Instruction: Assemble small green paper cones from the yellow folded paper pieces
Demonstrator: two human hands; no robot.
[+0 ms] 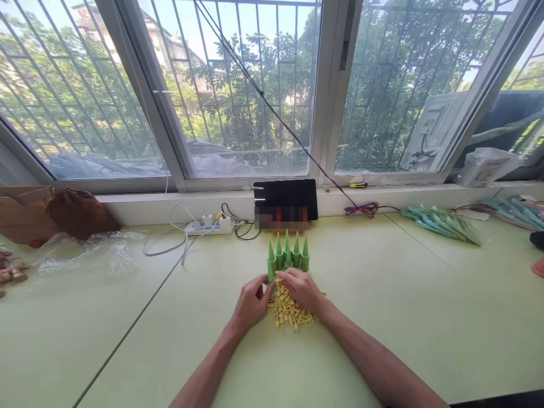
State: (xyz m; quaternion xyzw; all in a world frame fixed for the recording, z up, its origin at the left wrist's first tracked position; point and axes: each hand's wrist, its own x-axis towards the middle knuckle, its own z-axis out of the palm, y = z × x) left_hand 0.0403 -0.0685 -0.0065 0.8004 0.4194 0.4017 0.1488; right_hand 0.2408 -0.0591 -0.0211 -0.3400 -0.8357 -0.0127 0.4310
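Observation:
Several green pieces (305,260), each a cylinder with a pointed cone on top, stand upright in a tight group in front of me. My left hand (254,300) is closed on a green cone-topped piece (271,271) at the group's near left, thumb in front and fingers at its side. Over the pile, my right hand (301,288) has its fingertips pinched at a small yellow peg (278,279), close to that green piece. Loose yellow pegs (289,311) with wider heads lie heaped between my wrists. The right palm and fingers partly hide the pile and the green pieces behind.
A black tablet (285,201) leans at the sill behind the green pieces. To its left lies a white power strip (210,227) with cables. Bagged greenish items (442,224) are at right. A brown bag (80,214) and clear plastic (85,255) are at left.

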